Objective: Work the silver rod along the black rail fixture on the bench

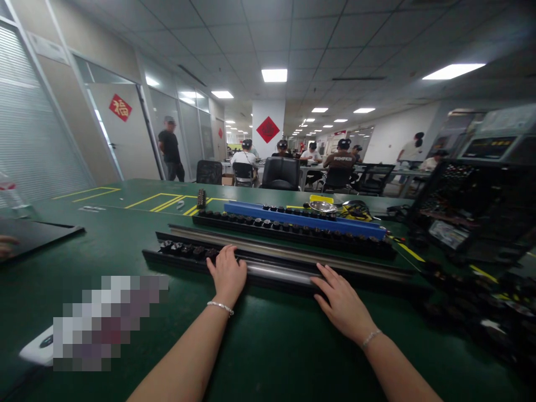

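Observation:
In the head view a long black channel rail (280,273) with a bare silvery inside lies across the green table in front of me. Several small black parts (188,249) sit in a row in its left end. My left hand (229,274) rests over the rail at the right end of that row, thumb and fingers apart; its fingertips are partly hidden. Farther right, my right hand (343,304) reaches to the same rail with its fingers stretched out and spread along the near edge. Just behind lies a second channel rail (268,244) with no parts visible in it.
Beyond are a black rail filled with small parts (272,225) and a blue rail (301,219). Dark parts (469,312) crowd the right side. A white power strip (37,349), partly blurred, lies at left, near another person's hand (6,245). A metal bowl (322,207) stands behind.

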### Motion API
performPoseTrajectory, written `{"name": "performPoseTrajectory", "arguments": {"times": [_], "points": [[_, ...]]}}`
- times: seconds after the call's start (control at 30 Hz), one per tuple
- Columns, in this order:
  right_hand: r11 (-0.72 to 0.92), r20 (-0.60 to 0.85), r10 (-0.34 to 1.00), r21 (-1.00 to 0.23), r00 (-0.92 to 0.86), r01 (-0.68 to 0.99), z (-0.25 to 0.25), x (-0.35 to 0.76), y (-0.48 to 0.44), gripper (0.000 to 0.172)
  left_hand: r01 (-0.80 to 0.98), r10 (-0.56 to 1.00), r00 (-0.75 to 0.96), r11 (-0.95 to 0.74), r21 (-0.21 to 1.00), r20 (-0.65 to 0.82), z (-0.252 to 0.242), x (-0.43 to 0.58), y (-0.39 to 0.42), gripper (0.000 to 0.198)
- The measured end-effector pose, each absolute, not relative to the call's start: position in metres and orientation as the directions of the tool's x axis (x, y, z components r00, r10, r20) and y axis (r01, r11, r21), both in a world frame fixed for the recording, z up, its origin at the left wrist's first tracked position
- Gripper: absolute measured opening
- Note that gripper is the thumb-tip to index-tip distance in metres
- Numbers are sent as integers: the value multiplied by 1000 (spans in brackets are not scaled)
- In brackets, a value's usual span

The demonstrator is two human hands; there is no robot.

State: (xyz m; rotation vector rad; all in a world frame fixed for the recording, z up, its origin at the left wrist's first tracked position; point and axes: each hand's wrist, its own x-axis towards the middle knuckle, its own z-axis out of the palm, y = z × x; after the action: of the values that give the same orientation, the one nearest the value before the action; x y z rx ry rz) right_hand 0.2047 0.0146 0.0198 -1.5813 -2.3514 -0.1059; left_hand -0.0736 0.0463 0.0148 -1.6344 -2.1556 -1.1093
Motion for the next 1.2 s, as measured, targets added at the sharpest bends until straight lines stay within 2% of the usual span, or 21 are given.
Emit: {"name": "performPoseTrajectory", "arguments": {"times": [0.4,0.77,1.2], "points": [[402,295,883,-75,-365,912,20,206,15,37,899,713,-354,82,430,605,17,-76,46,37],[485,408,812,-76,-417,871,10,211,21,18,896,732,-308,9,444,607,14,-80,53,34],[498,422,803,-83,-422,863,11,211,21,16,898,761,-213,-94,430,612,15,-73,49,32]]}}
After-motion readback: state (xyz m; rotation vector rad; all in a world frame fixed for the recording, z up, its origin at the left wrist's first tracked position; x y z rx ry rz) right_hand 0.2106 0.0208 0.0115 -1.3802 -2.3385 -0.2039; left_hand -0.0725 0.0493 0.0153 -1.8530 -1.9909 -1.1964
